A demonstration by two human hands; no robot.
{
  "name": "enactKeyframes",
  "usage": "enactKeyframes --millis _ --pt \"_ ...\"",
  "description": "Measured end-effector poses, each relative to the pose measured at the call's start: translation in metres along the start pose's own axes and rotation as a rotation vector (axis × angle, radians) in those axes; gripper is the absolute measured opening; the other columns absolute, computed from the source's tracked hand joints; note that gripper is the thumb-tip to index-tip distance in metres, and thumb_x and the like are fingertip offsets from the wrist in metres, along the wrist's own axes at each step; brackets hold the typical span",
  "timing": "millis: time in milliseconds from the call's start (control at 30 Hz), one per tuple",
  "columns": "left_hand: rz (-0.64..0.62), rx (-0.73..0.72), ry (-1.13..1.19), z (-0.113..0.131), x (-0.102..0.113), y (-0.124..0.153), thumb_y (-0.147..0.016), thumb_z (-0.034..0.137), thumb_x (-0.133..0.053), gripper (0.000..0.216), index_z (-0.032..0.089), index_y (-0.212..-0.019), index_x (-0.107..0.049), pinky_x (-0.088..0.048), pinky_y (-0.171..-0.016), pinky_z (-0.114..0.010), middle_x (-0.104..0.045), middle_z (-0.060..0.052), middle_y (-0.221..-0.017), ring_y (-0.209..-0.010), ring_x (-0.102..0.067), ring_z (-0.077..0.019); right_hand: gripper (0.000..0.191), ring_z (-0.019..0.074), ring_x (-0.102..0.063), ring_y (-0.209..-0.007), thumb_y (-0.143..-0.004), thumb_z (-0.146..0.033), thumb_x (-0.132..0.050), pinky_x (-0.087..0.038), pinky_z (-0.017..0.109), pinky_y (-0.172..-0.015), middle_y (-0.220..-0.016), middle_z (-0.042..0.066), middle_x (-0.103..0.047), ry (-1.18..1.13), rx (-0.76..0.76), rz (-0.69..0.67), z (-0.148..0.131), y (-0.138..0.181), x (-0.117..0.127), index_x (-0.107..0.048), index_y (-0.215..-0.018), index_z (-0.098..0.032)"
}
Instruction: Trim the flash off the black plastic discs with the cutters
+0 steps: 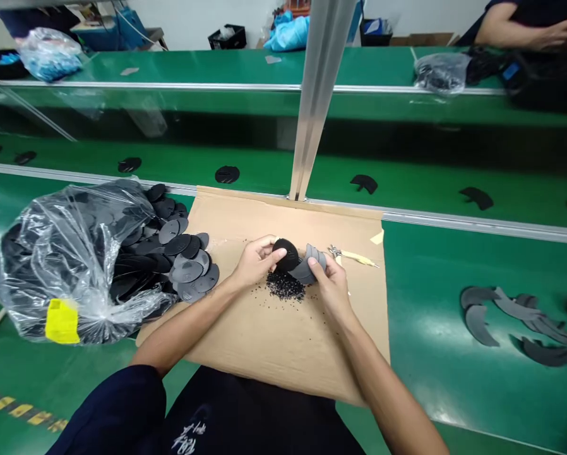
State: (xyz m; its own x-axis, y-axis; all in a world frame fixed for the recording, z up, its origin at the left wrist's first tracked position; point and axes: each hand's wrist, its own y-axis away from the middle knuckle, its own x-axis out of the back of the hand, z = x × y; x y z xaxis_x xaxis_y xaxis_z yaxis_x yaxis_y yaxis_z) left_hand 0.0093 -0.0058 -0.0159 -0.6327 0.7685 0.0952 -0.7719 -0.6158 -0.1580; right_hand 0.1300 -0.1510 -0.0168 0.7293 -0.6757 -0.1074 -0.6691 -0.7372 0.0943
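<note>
My left hand [257,260] pinches a round black disc [286,254] between thumb and fingers. In my right hand [329,281] are several grey curved pieces [308,265], fanned over one another and close against the disc. Just below the hands lies a small heap of black crumbs [286,286] on a cardboard sheet [274,344]. Right of my right hand, a pair of nippers with yellow handles [354,256] rests on the cardboard. To the left, grey and black discs [189,270] spill from a clear plastic bag [70,253] with a yellow label.
Grey curved pieces [515,313] lie on the green table at right. Behind the cardboard, a metal post [319,95] stands at a rail. Black pieces [226,174] are spaced along the green strip beyond. Another person's arm [520,28] shows at the top right.
</note>
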Motion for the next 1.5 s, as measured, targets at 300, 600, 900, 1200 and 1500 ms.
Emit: enactKeyframes --millis 300,600,900,1200,1500 --pt "0.029 0.028 0.092 -0.022 -0.009 0.028 -0.086 0.049 -0.075 0.038 0.015 -0.102 -0.071 -0.054 -0.061 -0.018 -0.072 -0.003 -0.078 -0.066 -0.066 -0.0102 0.041 0.0188 -0.062 -0.076 -0.081 -0.062 -0.073 -0.055 0.033 -0.071 -0.083 0.002 -0.071 0.166 -0.034 0.006 0.005 0.016 0.004 -0.075 -0.087 -0.021" --pt "0.114 -0.170 -0.032 -0.012 -0.010 0.036 -0.092 0.032 -0.071 0.021 0.015 -0.102 -0.072 -0.054 -0.065 -0.019 -0.074 -0.006 -0.090 -0.073 -0.067 -0.0105 0.040 0.0173 -0.056 -0.074 -0.086 -0.060 -0.068 -0.052 0.031 -0.070 -0.079 0.002 -0.065 0.270 -0.080 0.046 0.009 0.032 -0.005 -0.070 -0.084 -0.020" --pt "0.077 -0.270 -0.198 -0.010 -0.011 0.037 -0.096 0.030 -0.064 0.020 0.018 -0.111 -0.069 -0.058 -0.089 -0.029 -0.076 -0.007 -0.101 -0.096 -0.072 -0.0168 0.039 0.0146 -0.050 -0.068 -0.082 -0.059 -0.072 -0.047 0.027 -0.061 -0.073 -0.001 -0.058 0.274 -0.104 -0.051 0.005 0.034 -0.009 -0.067 -0.081 -0.021" --pt "0.072 -0.314 -0.328 -0.010 -0.016 0.043 -0.100 0.030 -0.058 0.020 0.019 -0.112 -0.069 -0.058 -0.091 -0.032 -0.075 -0.007 -0.104 -0.098 -0.071 -0.0176 0.039 0.0146 -0.052 -0.062 -0.081 -0.059 -0.073 -0.051 0.028 -0.053 -0.073 -0.002 -0.059 0.218 -0.165 -0.155 0.007 0.038 -0.014 -0.068 -0.094 -0.022" --pt "-0.086 -0.338 -0.348 -0.012 -0.011 0.043 -0.103 0.048 -0.049 0.041 0.019 -0.131 -0.061 -0.058 -0.096 -0.036 -0.072 -0.011 -0.118 -0.109 -0.070 -0.0224 0.031 0.0137 -0.047 -0.068 -0.081 -0.051 -0.074 -0.048 0.026 -0.063 -0.073 -0.003 -0.054 0.188 -0.132 -0.080 0.002 0.036 -0.011 -0.065 -0.083 -0.022"
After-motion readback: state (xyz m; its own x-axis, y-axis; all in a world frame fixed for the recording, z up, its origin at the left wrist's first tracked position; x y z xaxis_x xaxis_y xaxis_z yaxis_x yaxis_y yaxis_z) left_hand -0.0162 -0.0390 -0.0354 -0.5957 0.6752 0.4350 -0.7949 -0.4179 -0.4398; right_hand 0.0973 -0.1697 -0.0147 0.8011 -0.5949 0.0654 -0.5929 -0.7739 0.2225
